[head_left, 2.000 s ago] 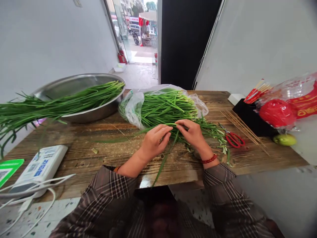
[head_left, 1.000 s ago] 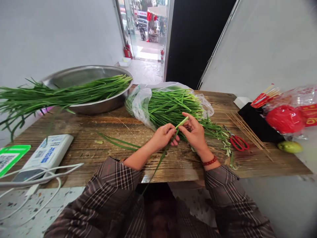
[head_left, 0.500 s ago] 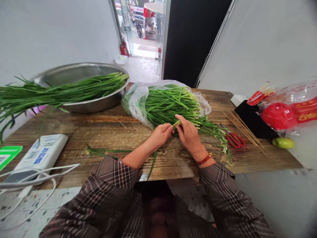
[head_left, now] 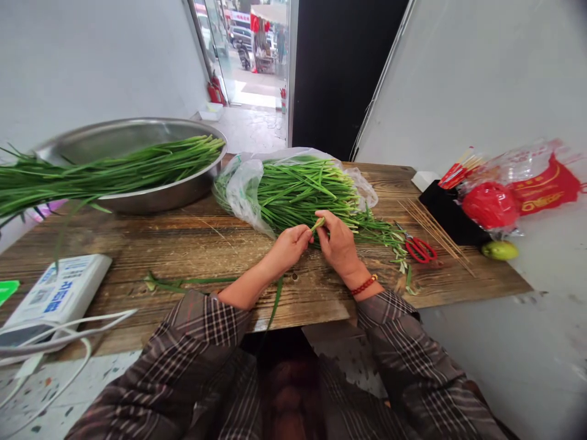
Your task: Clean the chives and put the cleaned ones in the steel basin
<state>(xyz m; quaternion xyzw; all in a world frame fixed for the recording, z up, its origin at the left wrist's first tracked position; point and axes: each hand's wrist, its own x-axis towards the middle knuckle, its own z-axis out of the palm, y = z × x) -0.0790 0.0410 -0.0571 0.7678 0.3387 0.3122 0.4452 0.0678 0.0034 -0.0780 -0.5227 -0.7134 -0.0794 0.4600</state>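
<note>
My left hand (head_left: pixel 291 245) is closed round a garlic chive (head_left: pixel 317 225), whose pale end sticks out past the fingertips. My right hand (head_left: pixel 338 245) meets it from the other side, thumb and fingers pinching at that same end. Right behind both hands lies a thick pile of green chives (head_left: pixel 302 189) in an open clear plastic bag (head_left: pixel 250 198), pale ends to the right. A long green leaf (head_left: pixel 276 302) hangs below my left wrist toward the table edge.
At the left, a metal basin (head_left: pixel 169 198) holds long chives. A white box (head_left: pixel 76 287) with cables stands front left. Trimmings (head_left: pixel 403 266), red-handled scissors (head_left: pixel 419 249), thin sticks (head_left: pixel 438 235), a black holder (head_left: pixel 452 214) and a green fruit (head_left: pixel 499 250) lie rightward on the wooden table (head_left: pixel 183 244).
The whole view has shifted, so things sit further left in the picture. Both hands stay together at the chive, with its pale end now tilted slightly more upward.
</note>
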